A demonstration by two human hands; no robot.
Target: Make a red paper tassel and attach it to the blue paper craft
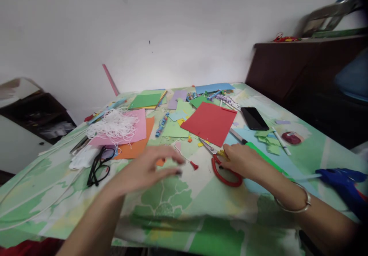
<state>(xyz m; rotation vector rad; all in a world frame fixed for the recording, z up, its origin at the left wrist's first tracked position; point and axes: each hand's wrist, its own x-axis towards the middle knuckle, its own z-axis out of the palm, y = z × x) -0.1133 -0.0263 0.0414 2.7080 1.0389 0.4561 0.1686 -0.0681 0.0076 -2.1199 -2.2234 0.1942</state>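
Note:
My left hand [155,166] is slightly blurred above the cloth, thumb and fingers apart with nothing between them. Near its fingertips lies a white string [181,150] with a small red tassel-shaped piece [194,165] at its end. My right hand [238,157] is over the red-handled scissors [227,181], its fingers bent and pinched at a small yellow piece [223,155]. The scissors lie on the table, blades toward the red sheet [211,122]. Whether the fingers also touch the scissors' handle is hidden.
Left of my left hand are black glasses [99,168] and a heap of white string [115,125] on pink paper [139,122]. A phone [254,118], green paper scraps [270,141], a marker [281,143] and a blue glue gun [342,183] are at the right.

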